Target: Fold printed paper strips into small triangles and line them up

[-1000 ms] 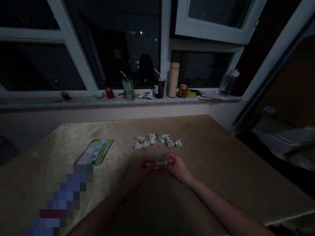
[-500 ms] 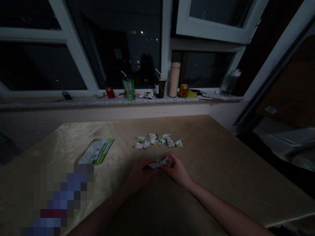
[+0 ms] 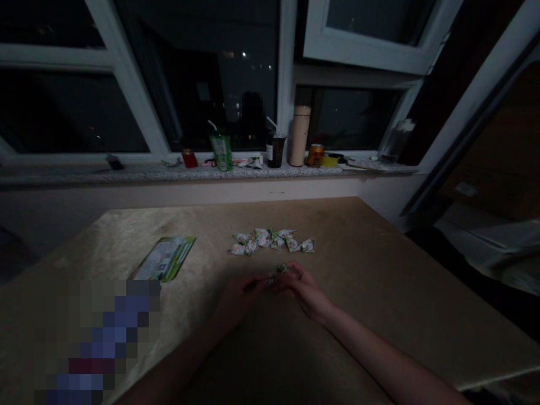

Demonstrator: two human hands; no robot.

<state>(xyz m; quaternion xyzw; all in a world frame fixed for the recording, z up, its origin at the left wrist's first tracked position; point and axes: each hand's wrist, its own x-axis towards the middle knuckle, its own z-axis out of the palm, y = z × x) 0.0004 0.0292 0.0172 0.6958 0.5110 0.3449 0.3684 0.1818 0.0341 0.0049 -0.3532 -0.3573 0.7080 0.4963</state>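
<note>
Both of my hands meet over the near middle of the table, pinching one small wrapped candy [image 3: 282,269] with a green and white wrapper. Its left part is between the fingertips of my left hand [image 3: 238,298], which lies in shadow. My right hand [image 3: 307,292] grips the other part with bent fingers, and a green end sticks up by its fingertips. Fingers cover most of the wrapper, so what is inside cannot be seen. Just beyond my hands, several similar wrapped candies [image 3: 263,238] lie in a loose cluster.
A flat green and white packet [image 3: 169,257] lies to the left on the brown table [image 3: 371,270]. Along the windowsill [image 3: 156,174] stand a red jar [image 3: 189,160], a green cup with a straw [image 3: 221,151], a dark cup [image 3: 275,152], a pink flask [image 3: 300,138] and an orange can [image 3: 315,156].
The held wrapper has turned and bunched between my fingers; its printed face showed broadly before and shows less now. My hands have barely shifted. The candies and packet lie where they were.
</note>
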